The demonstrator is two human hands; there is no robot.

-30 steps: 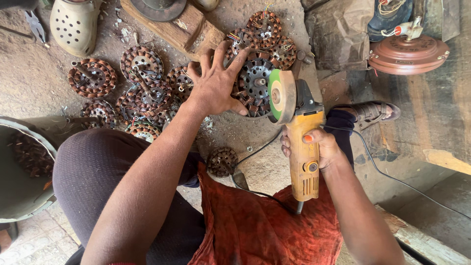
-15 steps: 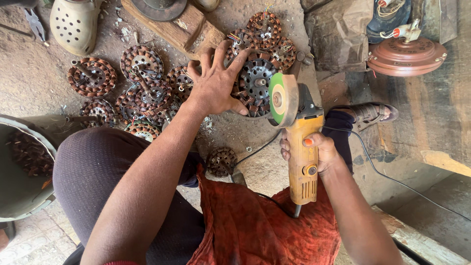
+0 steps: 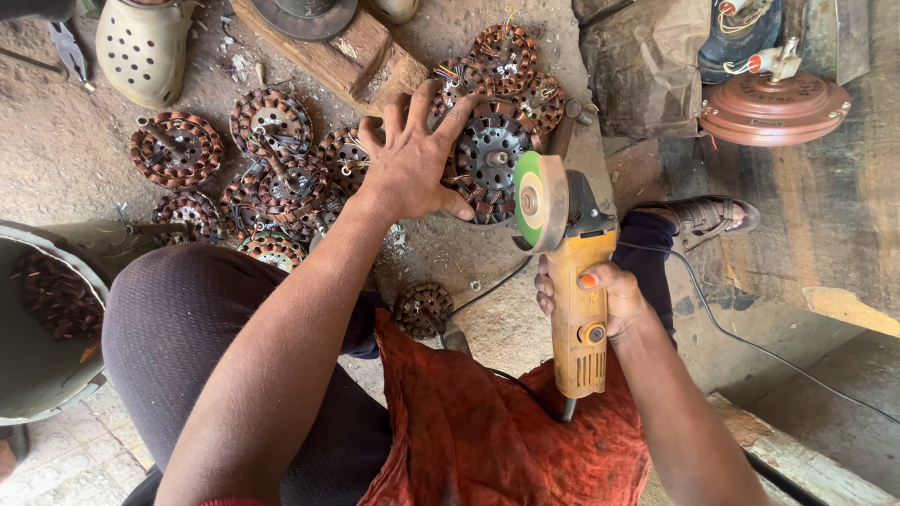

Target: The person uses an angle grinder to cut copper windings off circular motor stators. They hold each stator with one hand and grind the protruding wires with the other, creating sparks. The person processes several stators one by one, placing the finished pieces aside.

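A round, dark motor stator point(image 3: 487, 161) ringed with copper windings lies flat on the dusty floor point(image 3: 75, 131), beside a yellow angle grinder point(image 3: 574, 281) with its green-faced disc upright.

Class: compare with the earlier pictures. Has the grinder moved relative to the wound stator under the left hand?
No. The grinder sits at the stator's right edge as before, in the right hand; left hand unchanged.
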